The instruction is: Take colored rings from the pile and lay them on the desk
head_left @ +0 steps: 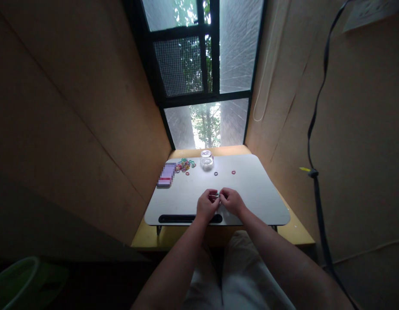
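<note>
Over the front half of the white lap table (257, 198), my left hand (207, 205) and my right hand (231, 200) meet with their fingertips pinched together. Between them is a small green and pale thing (218, 195), mostly hidden by the fingers; its exact kind is too small to make out. Beyond the hands lie a dark ring-shaped band (216, 174) and a red one (233, 172), which look like small hair ties. Another reddish band (187, 174) lies near a pile of mixed coloured bands (185, 165) at the back left.
A clear round plastic container (206, 163) stands at the table's back. A phone-like device (167, 174) with a blurred screen lies at the left edge. A black slot (176, 218) runs along the front. A dark cable (319, 172) hangs at the right; a green tub (28, 282) is lower left.
</note>
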The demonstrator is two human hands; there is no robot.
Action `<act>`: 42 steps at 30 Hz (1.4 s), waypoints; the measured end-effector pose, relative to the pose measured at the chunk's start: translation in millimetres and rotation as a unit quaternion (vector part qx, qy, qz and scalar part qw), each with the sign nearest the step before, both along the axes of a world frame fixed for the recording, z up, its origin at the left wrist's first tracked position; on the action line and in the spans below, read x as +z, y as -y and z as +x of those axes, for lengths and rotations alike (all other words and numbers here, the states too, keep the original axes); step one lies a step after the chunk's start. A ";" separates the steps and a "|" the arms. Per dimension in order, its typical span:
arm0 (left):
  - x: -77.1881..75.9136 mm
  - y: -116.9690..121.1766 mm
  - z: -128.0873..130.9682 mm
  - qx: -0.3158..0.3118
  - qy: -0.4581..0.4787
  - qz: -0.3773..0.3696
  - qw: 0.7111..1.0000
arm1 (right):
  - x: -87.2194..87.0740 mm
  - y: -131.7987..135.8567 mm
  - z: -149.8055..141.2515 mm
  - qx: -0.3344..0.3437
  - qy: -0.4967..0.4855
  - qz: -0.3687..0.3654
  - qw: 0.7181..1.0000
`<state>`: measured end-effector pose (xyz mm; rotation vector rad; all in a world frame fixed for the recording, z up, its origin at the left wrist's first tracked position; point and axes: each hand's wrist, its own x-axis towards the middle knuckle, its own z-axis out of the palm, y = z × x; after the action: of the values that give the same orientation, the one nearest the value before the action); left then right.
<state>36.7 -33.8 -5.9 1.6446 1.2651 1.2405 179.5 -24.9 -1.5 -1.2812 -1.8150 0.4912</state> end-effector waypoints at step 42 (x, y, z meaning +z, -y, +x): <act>5.2 2.1 -1.2 0.042 -0.055 0.016 0.997 | 1.1 1.8 -1.3 -0.027 0.007 -0.002 1.000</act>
<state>35.5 -35.9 -0.7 1.7178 1.4005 1.2402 178.2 -26.6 -0.4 -1.3354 -1.7877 0.4564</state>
